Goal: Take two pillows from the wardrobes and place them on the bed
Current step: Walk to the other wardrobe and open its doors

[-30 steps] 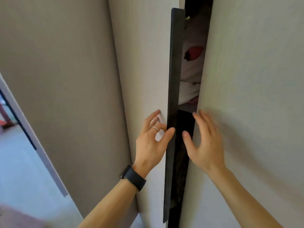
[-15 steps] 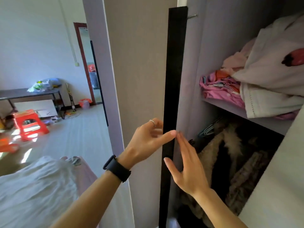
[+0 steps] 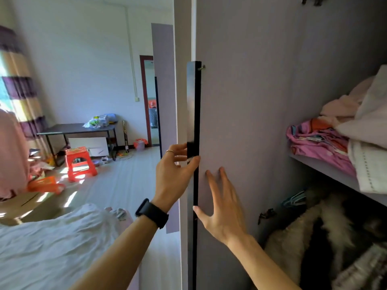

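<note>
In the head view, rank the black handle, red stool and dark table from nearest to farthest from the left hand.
1. Black handle: straight ahead, gripped by the left hand.
2. Red stool: lower left, mid-room.
3. Dark table: behind the stool, farthest back.

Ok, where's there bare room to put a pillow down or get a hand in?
Bare: the white bed sheet, and floor between bed and red stool. A hand could pass above the bedding pile. Crowded: the shelf under it, fur coats below.
</note>
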Demonstrator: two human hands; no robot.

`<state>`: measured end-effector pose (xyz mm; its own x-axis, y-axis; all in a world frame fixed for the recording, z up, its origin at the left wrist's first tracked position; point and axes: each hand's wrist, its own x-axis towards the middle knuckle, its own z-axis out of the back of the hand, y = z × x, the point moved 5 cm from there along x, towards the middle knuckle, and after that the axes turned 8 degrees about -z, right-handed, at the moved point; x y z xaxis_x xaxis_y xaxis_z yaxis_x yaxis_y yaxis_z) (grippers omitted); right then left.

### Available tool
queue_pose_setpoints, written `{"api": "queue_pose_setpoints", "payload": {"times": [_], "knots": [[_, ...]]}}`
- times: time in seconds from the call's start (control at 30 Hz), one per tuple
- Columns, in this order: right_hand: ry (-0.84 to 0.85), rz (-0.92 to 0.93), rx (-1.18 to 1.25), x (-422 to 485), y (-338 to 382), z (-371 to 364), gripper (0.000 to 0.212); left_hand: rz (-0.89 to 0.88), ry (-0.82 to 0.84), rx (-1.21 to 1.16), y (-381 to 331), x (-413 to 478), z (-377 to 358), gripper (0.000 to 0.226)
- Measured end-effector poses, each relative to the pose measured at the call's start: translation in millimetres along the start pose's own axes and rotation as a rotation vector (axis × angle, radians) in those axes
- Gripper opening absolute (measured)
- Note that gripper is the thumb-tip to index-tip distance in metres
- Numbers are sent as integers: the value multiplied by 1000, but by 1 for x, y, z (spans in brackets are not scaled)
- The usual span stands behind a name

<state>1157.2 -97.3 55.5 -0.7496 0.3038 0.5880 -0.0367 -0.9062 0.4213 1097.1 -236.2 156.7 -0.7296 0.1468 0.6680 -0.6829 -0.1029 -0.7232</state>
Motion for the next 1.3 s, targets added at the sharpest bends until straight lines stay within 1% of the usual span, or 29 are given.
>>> {"api": "queue_pose_setpoints", "payload": {"times": [0.07, 0.17, 0.27, 0.37, 0.43, 0.47, 0.53, 0.63, 0.7, 0.83, 0.93, 1.0, 1.07, 1.17, 1.3], "knots": [[43, 3, -25, 8, 3, -5, 93, 48, -25, -5, 10, 7, 4, 34], [98, 2, -33, 18, 3, -11, 85, 82, 14, 18, 20, 21, 8, 39], [143, -8, -46, 22, -2, -16, 79, 90, 52, 3, 24, 27, 9, 38], [182, -4, -31, 18, -6, -10, 71, 57, 32, 70, 22, 20, 9, 40], [176, -8, -6, 5, -11, 3, 64, -20, -11, 145, 14, 7, 7, 41], [154, -5, 6, -4, -15, 14, 61, -78, -21, 165, 7, -2, 4, 41], [77, -18, 15, -28, -27, 41, 54, -164, 22, 149, -6, -23, -9, 39], [-89, -38, -28, -74, -49, 89, 46, -194, 175, 47, -16, -57, -43, 35], [-198, -61, -81, -103, -63, 121, 40, -198, 321, -16, -19, -78, -76, 36], [-334, -143, -346, -149, -90, 179, 32, -196, 590, -133, -32, -118, -156, 39], [-453, -233, -495, -176, -106, 223, 27, -206, 758, -225, -51, -146, -212, 36], [-516, -290, -596, -191, -111, 252, 26, -224, 841, -294, -68, -162, -242, 37], [-574, -368, -678, -205, -112, 280, 25, -244, 885, -385, -90, -173, -267, 39], [-680, -450, -776, -218, -108, 317, 26, -239, 905, -526, -121, -181, -296, 44], [-828, -435, -943, -221, -104, 353, 34, -178, 840, -739, -155, -168, -318, 52]]}}
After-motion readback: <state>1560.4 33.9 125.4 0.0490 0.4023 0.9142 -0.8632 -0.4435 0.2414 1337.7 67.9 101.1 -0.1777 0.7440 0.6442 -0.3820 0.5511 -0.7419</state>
